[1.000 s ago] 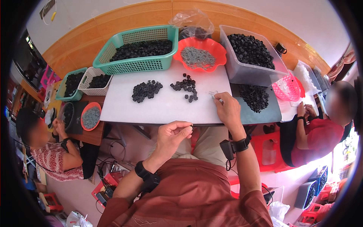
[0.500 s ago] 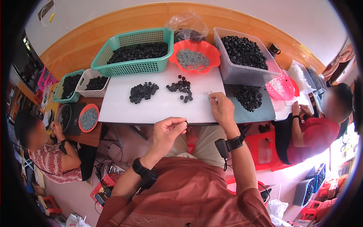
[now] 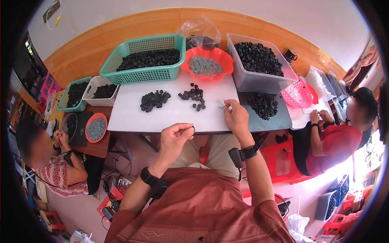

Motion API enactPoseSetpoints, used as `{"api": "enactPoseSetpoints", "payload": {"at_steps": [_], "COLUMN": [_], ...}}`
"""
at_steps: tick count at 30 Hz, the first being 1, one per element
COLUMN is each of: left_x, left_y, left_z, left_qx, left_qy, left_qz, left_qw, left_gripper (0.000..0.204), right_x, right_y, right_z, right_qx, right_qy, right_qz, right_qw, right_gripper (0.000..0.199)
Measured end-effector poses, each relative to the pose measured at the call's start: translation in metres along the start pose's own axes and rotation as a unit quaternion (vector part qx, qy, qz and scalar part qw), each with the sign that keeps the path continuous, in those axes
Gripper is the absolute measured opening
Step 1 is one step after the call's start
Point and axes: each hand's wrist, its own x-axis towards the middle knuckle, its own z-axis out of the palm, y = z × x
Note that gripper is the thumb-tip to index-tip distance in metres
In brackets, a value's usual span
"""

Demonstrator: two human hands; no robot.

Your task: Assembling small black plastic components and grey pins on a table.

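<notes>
Just in front of the table's near edge, my left hand (image 3: 175, 139) is closed in a pinch. A small black round cap (image 3: 193, 128) shows at its thumb and fingertip. My right hand (image 3: 236, 116) rests over the right part of the white tabletop, fingers curled at a few small grey screws (image 3: 220, 103). Whether a screw is between those fingertips is hidden. Left of the screws lie a loose group of black caps (image 3: 197, 97) and a denser pile of black caps (image 3: 154, 100).
Along the back stand a green basket (image 3: 142, 75) of black parts, a red scalloped bowl (image 3: 207, 77) of grey screws and a clear bin (image 3: 265, 83) of black parts. Small black pieces (image 3: 262, 106) lie on the dark mat at right. Co-workers sit at left (image 3: 67, 170) and right (image 3: 336, 135).
My left hand has drawn slightly left, still pinching the black cap. The right hand stays by the screws, its fingers shifted a little. The whole view has tilted slightly.
</notes>
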Motion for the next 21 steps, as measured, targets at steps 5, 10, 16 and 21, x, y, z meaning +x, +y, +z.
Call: {"api": "enactPoseSetpoints", "payload": {"at_steps": [5, 10, 16, 21], "left_x": [-0.0005, 0.0017, 0.0022, 0.0021], "left_y": [-0.0024, -0.003, -0.0062, -0.0097], "left_z": [-0.0027, -0.0051, -0.0035, -0.0048], "left_qx": [-0.006, 0.025, 0.013, 0.007], "left_qy": [-0.003, 0.004, 0.011, 0.015], "left_qz": [0.005, 0.012, 0.015, 0.019], "left_qw": [1.0, 1.0, 1.0, 1.0], "left_gripper": [0.022, 0.022, 0.022, 0.023], "right_x": [0.0009, 0.0, 0.0014, 0.0013], "right_y": [0.004, 0.005, 0.0032, 0.001], "right_z": [0.0016, 0.001, 0.0014, 0.0], "right_qx": [0.015, 0.022, 0.034, 0.05], "right_qy": [0.035, 0.036, 0.023, 0.037], "right_qz": [-0.038, -0.046, -0.004, -0.003], "right_qw": [0.999, 0.998, 0.999, 0.998], "right_gripper": [0.018, 0.02, 0.022, 0.021]}}
